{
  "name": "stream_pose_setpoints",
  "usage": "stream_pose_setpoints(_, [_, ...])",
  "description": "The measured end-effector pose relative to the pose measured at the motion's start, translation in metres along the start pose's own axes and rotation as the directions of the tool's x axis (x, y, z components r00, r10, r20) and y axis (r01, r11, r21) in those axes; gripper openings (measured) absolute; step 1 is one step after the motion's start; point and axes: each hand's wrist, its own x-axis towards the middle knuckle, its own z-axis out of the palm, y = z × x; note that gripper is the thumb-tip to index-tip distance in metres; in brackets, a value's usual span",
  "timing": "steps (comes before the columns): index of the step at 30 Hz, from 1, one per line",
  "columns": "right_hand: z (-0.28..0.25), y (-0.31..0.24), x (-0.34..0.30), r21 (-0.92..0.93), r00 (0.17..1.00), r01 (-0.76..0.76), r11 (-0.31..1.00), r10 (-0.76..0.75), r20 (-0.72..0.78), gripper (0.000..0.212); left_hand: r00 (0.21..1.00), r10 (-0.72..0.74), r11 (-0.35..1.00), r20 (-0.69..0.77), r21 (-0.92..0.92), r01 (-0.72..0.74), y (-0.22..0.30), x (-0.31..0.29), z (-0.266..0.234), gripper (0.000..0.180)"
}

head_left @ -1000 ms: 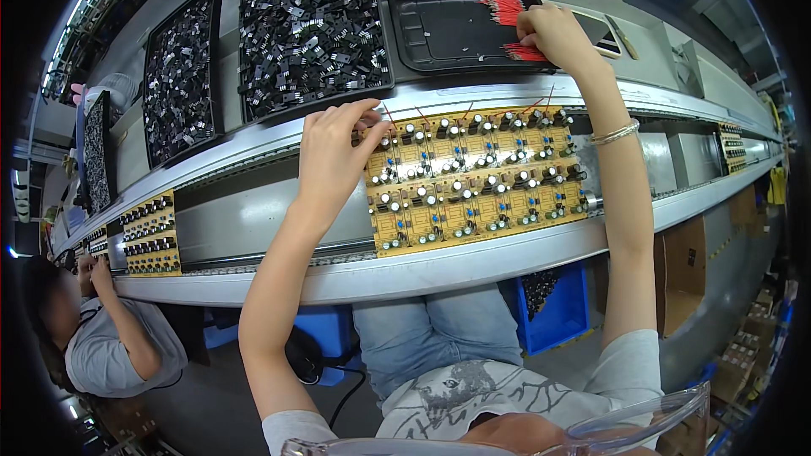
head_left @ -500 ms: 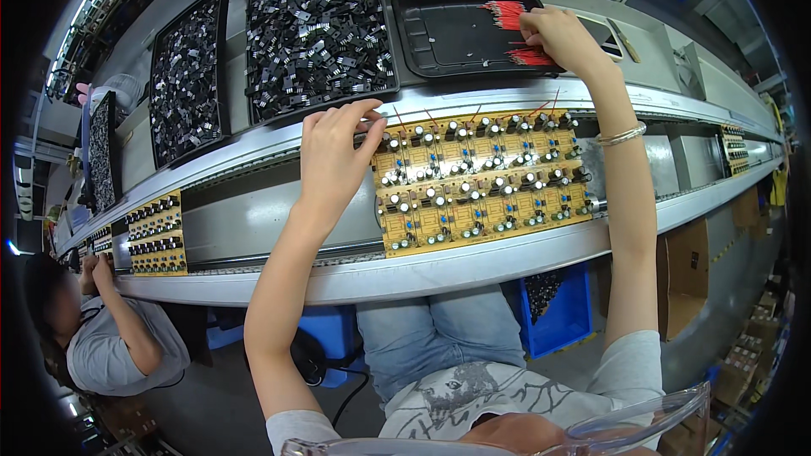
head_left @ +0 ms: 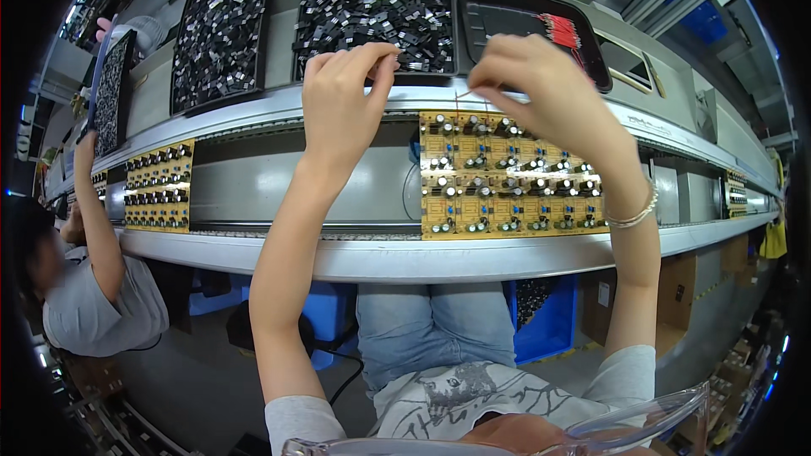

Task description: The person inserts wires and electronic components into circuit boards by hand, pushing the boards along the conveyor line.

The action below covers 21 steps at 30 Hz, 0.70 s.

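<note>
My left hand [head_left: 342, 110] is raised over the conveyor's far rail, left of the yellow circuit board panel [head_left: 515, 190]. Its thumb and fingertips are pinched together; whatever they hold is too small to make out. Slightly blurred, my right hand [head_left: 541, 89] hovers above the panel's far edge. A thin red wire [head_left: 478, 95] shows at its pinched fingertips. Small black, white and blue components stand on the panel in rows, and a few red wires stick up along its far edge. More red wires [head_left: 559, 29] lie bundled in a black tray [head_left: 498, 2] beyond my right hand.
Large black bins of small black parts [head_left: 380, 8] stand beyond the far rail [head_left: 270, 110]. Another panel [head_left: 158, 186] sits on the conveyor at left, near a co-worker [head_left: 106, 287] reaching toward a bin. A blue crate [head_left: 549, 329] is below the near rail.
My right hand has come from the wire tray to the panel's far left part. The view has shifted, so panel and bins appear farther right. The co-worker's arm now reaches up.
</note>
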Motion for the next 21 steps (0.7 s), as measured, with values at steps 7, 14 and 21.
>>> stream_pose_setpoints(7, [0.048,-0.002,0.017,-0.141,0.983,0.117,0.983,-0.095,0.155,0.009,0.996,0.07,0.996,-0.057,0.051,-0.068,0.001,-0.001,0.0,0.008])
stream_pose_setpoints(14, [0.06,-0.005,0.021,-0.187,0.976,0.131,0.974,-0.093,0.197,0.006,0.992,0.093,0.995,-0.082,0.049,-0.089,-0.001,-0.003,-0.003,0.008])
stream_pose_setpoints(21, [0.065,-0.003,0.021,-0.261,0.972,0.16,0.952,-0.105,0.213,0.006,0.993,0.102,0.994,-0.066,0.051,-0.099,-0.002,-0.004,-0.001,0.007])
